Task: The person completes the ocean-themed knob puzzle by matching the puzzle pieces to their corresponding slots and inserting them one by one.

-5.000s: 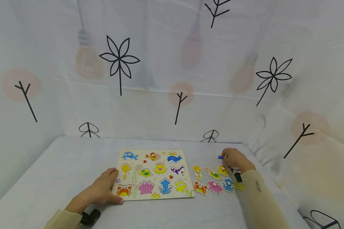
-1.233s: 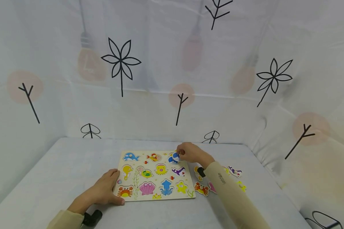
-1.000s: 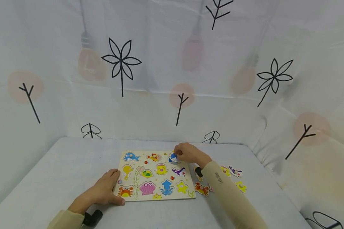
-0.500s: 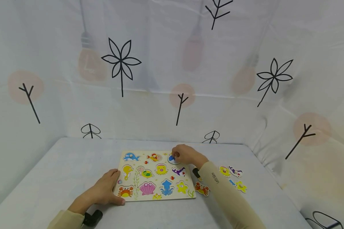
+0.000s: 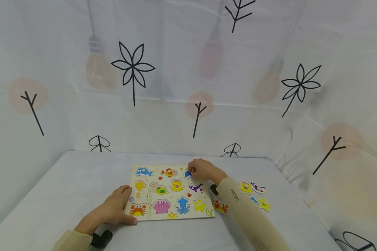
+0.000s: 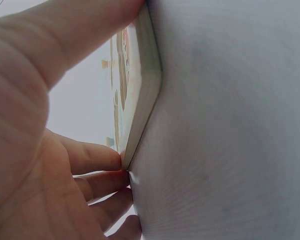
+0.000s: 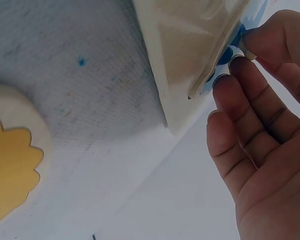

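My right hand (image 5: pixel 204 169) pinches a blue whale puzzle piece (image 5: pixel 187 175) by its knob at the top right whale spot of the puzzle board (image 5: pixel 188 214). In the right wrist view thumb and index finger meet at the knob, the blue of the whale piece (image 7: pixel 225 56) showing under them. My left hand (image 5: pixel 114 205) holds the board's near left corner, thumb at the front edge and fingers along the left edge. A dolphin piece (image 5: pixel 143 171) and a fish piece (image 5: pixel 168 172) with knobs sit in the board's top row. My fingers hide part of the whale.
Right of the board lie loose pieces: an octopus (image 5: pixel 246 187), a purple whale (image 5: pixel 258 188), a starfish (image 5: pixel 264 204) and a crab (image 5: pixel 221 207). My right sleeve (image 5: pixel 248 216) covers others. A white patterned cloth (image 5: pixel 176 125) hangs behind the table (image 5: pixel 97 167).
Five seconds ago my right hand was among the loose pieces. It has carried the blue whale left to the board, then shifted slightly left and down. The left hand stays on the board.
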A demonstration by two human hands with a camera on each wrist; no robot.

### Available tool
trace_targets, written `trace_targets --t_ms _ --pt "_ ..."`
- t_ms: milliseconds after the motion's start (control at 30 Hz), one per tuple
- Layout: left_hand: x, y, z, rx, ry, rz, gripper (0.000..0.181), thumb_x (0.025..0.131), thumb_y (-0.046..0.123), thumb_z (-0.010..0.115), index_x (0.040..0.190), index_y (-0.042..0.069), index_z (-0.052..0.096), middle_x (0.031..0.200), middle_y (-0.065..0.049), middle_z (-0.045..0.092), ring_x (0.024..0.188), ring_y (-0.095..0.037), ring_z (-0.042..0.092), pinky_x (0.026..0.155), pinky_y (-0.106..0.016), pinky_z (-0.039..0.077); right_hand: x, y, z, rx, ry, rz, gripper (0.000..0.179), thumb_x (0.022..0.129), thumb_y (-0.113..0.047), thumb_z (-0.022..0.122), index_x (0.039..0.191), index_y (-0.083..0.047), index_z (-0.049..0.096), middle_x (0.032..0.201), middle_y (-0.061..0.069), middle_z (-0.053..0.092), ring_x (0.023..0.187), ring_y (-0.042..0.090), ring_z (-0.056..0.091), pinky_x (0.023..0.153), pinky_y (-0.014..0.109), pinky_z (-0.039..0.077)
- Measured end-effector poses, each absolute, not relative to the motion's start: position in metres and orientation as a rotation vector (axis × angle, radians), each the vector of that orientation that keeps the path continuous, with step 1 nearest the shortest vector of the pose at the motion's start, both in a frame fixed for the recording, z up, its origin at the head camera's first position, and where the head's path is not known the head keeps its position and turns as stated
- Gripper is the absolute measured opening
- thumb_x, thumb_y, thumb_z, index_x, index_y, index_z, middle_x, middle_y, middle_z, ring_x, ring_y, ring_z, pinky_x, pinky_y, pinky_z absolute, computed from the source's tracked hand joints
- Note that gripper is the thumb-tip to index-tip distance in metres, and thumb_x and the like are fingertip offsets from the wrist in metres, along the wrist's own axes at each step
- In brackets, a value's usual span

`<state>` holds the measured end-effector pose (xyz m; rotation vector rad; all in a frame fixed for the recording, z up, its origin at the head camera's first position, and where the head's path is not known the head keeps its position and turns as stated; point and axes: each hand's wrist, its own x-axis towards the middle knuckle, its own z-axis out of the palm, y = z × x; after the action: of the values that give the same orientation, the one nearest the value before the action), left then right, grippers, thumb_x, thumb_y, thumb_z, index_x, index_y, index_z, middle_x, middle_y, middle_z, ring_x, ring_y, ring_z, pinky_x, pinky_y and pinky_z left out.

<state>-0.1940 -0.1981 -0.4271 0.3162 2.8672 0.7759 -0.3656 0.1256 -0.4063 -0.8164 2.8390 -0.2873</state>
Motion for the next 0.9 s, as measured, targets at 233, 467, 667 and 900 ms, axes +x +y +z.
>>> trace_targets --t_ms 233,467,667,900 --pt "-0.194 -0.198 -0.427 0.324 2.863 0.789 0.121 0.055 0.051 0.089 0.142 -0.011 0.032 0.146 -0.029 0.029 0.133 -0.045 0.028 0.108 -0.06 0.025 -0.364 0.126 -0.407 -0.788 2.846 -0.274 0.008 0.087 -0.019 0.066 0.095 -0.022 0.066 0.09 -0.006 0.055 0.086 0.014 0.051 0.077 0.03 0.046" --pt "-0.195 -0.199 -0.428 0.314 2.866 0.784 0.121 0.055 0.052 0.089 0.142 -0.011 0.032 0.146 -0.028 0.029 0.132 -0.044 0.029 0.108 -0.06 0.026 -0.364 0.125 -0.406 -0.789 2.845 -0.278 0.008 0.088 -0.018 0.066 0.095 -0.022 0.066 0.09 -0.006 0.055 0.086 0.015 0.05 0.078 0.03 0.045" --pt "-0.195 -0.199 -0.428 0.298 2.863 0.777 0.122 0.054 0.052 0.089 0.142 -0.01 0.032 0.146 -0.028 0.029 0.133 -0.044 0.029 0.108 -0.06 0.026 -0.362 0.125 -0.406 -0.776 2.845 -0.278 0.011 0.088 -0.018 0.066 0.098 -0.021 0.066 0.09 -0.006 0.055 0.086 0.015 0.05 0.078 0.03 0.045" --pt "-0.194 -0.199 -0.428 0.297 2.856 0.779 0.121 0.055 0.052 0.088 0.142 -0.01 0.032 0.146 -0.028 0.029 0.133 -0.044 0.028 0.109 -0.06 0.025 -0.355 0.127 -0.401 -0.718 2.86 -0.311 0.024 0.089 -0.022 0.066 0.112 -0.016 0.065 0.089 -0.004 0.055 0.084 0.016 0.05 0.077 0.032 0.047"
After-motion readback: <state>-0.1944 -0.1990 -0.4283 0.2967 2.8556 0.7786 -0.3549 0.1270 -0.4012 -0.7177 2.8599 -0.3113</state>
